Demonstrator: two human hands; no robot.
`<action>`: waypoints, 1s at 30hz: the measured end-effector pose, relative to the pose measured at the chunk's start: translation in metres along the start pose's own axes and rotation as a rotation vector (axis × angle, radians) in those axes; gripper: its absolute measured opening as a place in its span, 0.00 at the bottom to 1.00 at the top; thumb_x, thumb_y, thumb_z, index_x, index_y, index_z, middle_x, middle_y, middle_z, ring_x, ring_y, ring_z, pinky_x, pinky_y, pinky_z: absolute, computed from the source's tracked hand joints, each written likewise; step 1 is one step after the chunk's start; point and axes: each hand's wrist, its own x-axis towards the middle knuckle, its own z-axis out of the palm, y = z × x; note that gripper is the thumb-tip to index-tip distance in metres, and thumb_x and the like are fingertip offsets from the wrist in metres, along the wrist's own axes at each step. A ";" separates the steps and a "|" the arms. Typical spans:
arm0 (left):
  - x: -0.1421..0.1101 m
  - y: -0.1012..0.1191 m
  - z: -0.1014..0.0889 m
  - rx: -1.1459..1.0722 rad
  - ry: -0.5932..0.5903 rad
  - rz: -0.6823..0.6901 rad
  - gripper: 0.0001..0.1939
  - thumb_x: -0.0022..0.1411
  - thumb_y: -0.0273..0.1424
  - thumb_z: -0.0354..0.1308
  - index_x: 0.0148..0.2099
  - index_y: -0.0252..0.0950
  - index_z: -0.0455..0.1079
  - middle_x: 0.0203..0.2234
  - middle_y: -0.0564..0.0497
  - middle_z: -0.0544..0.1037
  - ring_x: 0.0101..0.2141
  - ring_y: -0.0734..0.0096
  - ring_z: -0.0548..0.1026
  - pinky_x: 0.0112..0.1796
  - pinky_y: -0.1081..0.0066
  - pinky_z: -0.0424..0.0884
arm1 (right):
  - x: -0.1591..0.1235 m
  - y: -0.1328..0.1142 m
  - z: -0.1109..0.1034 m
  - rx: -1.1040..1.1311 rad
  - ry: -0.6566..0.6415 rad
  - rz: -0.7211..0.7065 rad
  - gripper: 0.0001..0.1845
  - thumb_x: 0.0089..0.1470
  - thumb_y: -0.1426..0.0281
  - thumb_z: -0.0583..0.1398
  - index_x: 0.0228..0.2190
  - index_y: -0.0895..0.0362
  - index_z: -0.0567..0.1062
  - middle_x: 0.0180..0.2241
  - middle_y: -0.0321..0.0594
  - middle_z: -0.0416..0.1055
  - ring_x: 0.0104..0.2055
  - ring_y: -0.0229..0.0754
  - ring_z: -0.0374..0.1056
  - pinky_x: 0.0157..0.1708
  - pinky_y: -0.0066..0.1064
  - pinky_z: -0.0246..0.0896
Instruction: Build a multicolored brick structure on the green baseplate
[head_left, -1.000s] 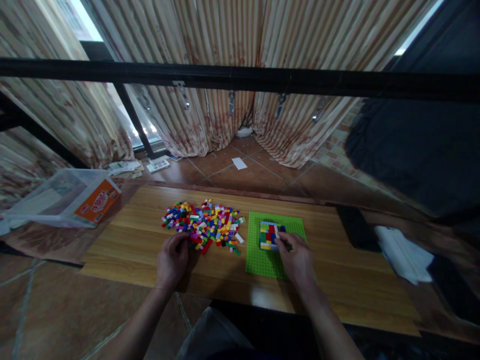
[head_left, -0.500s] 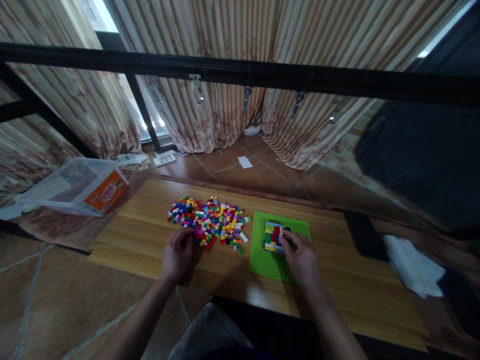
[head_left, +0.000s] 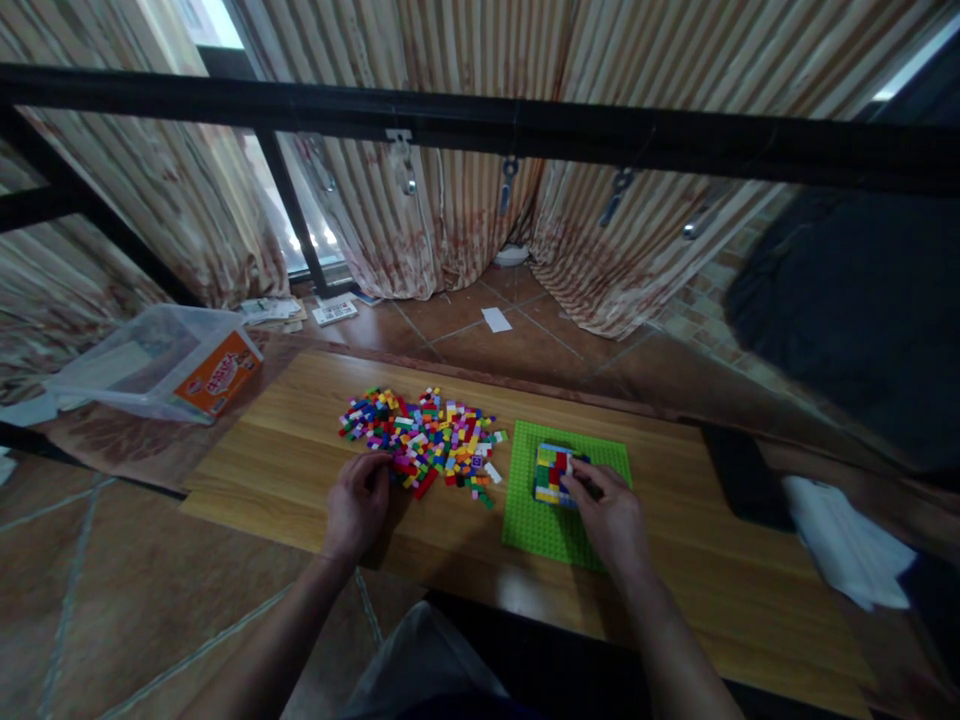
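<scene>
A bright green studded baseplate (head_left: 525, 530) lies on the wooden board, bearing a low block of toy bricks (head_left: 551, 476) in red, yellow, green, white and blue. My right hand (head_left: 611, 510) reaches over the block's right side, thumb and forefinger pinched on a small white brick (head_left: 569, 466) at its top; the fingers hide part of the block. To the left spreads a pile of loose toy bricks (head_left: 435, 435) in many colours. My left hand (head_left: 360, 505) rests at the pile's near left edge with fingers curled together; whatever is between its fingertips is hidden.
A clear plastic box (head_left: 150, 360) with an orange label stands beyond the board's left end. On the right lie a dark flat object (head_left: 742, 475) and a white packet (head_left: 844, 535). A black metal rail (head_left: 450, 120) crosses in front of the striped curtains (head_left: 465, 50).
The camera view has shifted slightly. Both hands keep nearly the same places, the right at the brick block and the left at the pile's edge.
</scene>
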 end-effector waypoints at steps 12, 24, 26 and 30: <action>0.000 -0.002 0.001 0.001 -0.010 0.008 0.11 0.62 0.32 0.50 0.41 0.36 0.74 0.39 0.45 0.79 0.42 0.60 0.76 0.46 0.62 0.72 | 0.008 0.004 0.000 0.044 -0.068 0.064 0.22 0.49 0.54 0.61 0.38 0.56 0.81 0.34 0.44 0.75 0.35 0.45 0.70 0.40 0.40 0.66; -0.003 0.001 0.002 -0.089 0.008 0.024 0.09 0.61 0.27 0.51 0.38 0.37 0.73 0.37 0.47 0.79 0.41 0.62 0.76 0.46 0.62 0.71 | -0.026 -0.039 0.009 -0.123 0.096 -0.202 0.20 0.60 0.58 0.54 0.40 0.58 0.78 0.38 0.46 0.76 0.40 0.45 0.71 0.44 0.38 0.65; -0.004 0.001 0.002 -0.102 0.003 0.028 0.09 0.61 0.26 0.51 0.38 0.37 0.73 0.37 0.47 0.78 0.41 0.63 0.76 0.45 0.62 0.71 | -0.035 -0.052 0.022 -0.120 0.047 -0.242 0.18 0.61 0.62 0.53 0.40 0.57 0.78 0.38 0.45 0.76 0.41 0.45 0.71 0.44 0.37 0.64; -0.004 0.001 0.003 -0.110 0.009 0.034 0.10 0.60 0.23 0.51 0.37 0.37 0.73 0.36 0.48 0.78 0.40 0.64 0.76 0.45 0.64 0.71 | -0.038 -0.069 0.049 -0.147 -0.082 -0.266 0.17 0.60 0.67 0.51 0.40 0.57 0.78 0.38 0.45 0.75 0.41 0.46 0.70 0.44 0.38 0.64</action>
